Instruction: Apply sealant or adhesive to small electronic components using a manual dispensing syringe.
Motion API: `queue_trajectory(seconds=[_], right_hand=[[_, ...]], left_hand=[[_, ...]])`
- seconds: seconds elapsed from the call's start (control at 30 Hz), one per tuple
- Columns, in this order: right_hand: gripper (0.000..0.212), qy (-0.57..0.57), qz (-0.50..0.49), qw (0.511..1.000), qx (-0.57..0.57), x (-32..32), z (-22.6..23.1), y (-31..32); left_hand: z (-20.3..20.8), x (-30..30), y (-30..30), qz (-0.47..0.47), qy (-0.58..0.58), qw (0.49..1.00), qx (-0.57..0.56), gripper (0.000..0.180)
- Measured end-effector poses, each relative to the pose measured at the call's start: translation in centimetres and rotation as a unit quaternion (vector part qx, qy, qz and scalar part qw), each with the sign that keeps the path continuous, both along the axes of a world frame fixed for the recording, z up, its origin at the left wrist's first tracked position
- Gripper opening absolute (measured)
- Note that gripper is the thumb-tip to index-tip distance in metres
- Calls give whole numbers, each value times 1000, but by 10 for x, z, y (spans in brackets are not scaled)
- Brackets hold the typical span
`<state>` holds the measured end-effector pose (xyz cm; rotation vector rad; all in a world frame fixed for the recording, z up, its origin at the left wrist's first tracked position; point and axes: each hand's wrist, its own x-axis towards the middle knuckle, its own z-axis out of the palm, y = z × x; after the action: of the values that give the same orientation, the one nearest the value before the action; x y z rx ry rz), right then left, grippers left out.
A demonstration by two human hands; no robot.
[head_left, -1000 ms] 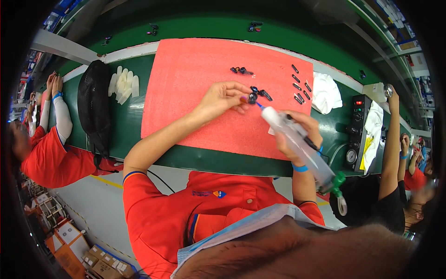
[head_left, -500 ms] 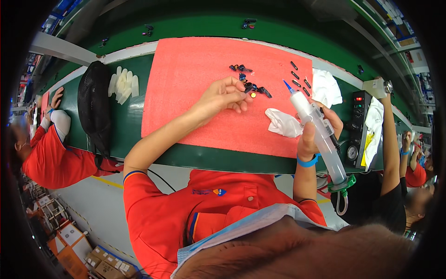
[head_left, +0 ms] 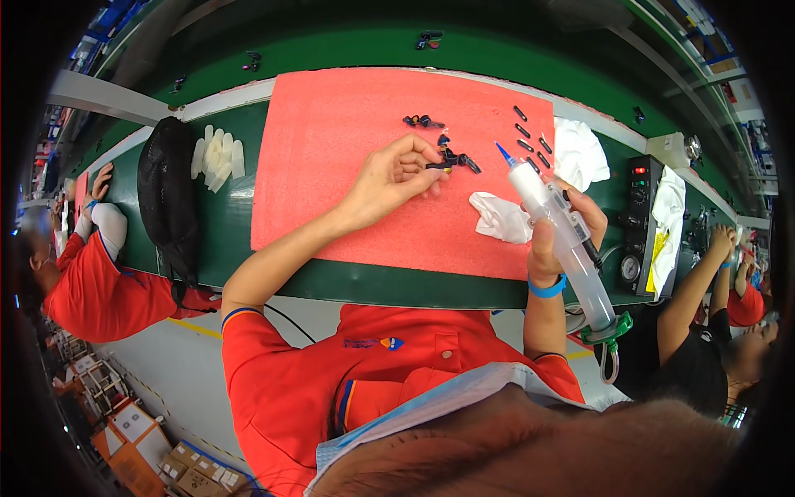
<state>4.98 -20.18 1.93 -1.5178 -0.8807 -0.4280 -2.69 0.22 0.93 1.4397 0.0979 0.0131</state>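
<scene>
My left hand [head_left: 397, 172] is over the pink foam mat [head_left: 331, 124], its thumb and forefinger pinching a small black part [head_left: 439, 165]. The pinched part meets a cluster of small black and blue parts [head_left: 465, 161] on the mat, and I cannot tell whether they are joined. My right hand [head_left: 542, 253] wraps round a large translucent dispensing syringe [head_left: 586, 290]. Its blue tapered tip [head_left: 503, 152] points up and left, apart from the parts. A crumpled white tissue [head_left: 499, 219] lies between my hands.
Several black pieces [head_left: 522, 131] and another dark cluster [head_left: 422, 122] lie on the mat. To the left are pale finger cots [head_left: 217, 156] and a black mesh bag [head_left: 168, 195]. A black control box with gauge [head_left: 638, 219] stands right. Beyond runs a green conveyor [head_left: 348, 51]; co-workers sit either side.
My left fingers have closed on a black part and turned it. The syringe has shifted slightly left. Items on the conveyor have moved left, and the right co-worker's arm has drawn back.
</scene>
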Motion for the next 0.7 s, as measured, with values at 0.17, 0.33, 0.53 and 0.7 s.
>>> queue_trajectory(seconds=[0.17,0.33,0.53,0.7], right_hand=[[47,10,1,1000,3,-1,1,0],[47,15,-5,1000,-3,-3,2,0],[48,10,-1,1000,-4,-3,2,1],[47,15,6,1000,3,-3,2,3]], left_hand=[[-3,1,1,5,-5,1000,-16,13],[-6,2,1,1,13,999,-49,15],[-7,2,3,0,12,998,-60,16],[-6,2,3,3,5,999,-34,15]])
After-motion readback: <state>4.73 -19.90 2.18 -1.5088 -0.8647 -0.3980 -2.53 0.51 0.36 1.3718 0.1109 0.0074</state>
